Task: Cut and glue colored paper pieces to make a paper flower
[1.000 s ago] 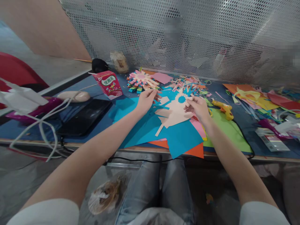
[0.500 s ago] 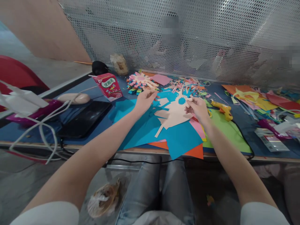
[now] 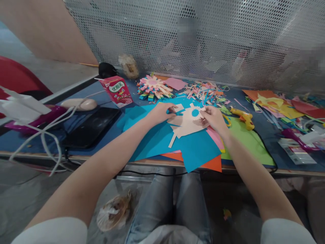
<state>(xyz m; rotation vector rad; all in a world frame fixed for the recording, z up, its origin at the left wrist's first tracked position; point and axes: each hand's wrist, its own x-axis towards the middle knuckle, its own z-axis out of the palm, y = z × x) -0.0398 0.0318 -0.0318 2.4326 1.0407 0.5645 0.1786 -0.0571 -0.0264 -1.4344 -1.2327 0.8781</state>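
A pale peach cut paper shape [image 3: 186,125] lies on blue paper sheets [image 3: 157,135] at the middle of the table, with a small jagged blue disc [image 3: 195,113] on it. My left hand [image 3: 162,113] rests on the left edge of the peach shape, fingers bent down onto the paper. My right hand [image 3: 214,117] sits at the shape's right side, its fingertips pinching the paper edge beside the blue disc.
A finished paper flower [image 3: 152,87] and a heap of paper scraps [image 3: 205,91] lie behind. A yellow glue gun [image 3: 242,117], a green sheet [image 3: 243,142], a red drink carton [image 3: 116,90], a black tablet [image 3: 92,127] and white cables [image 3: 45,135] surround them. Perforated metal screen at the back.
My left hand has dropped from near the paper flower down onto the peach shape's left edge. My right hand has stayed at the blue disc, shifting slightly.
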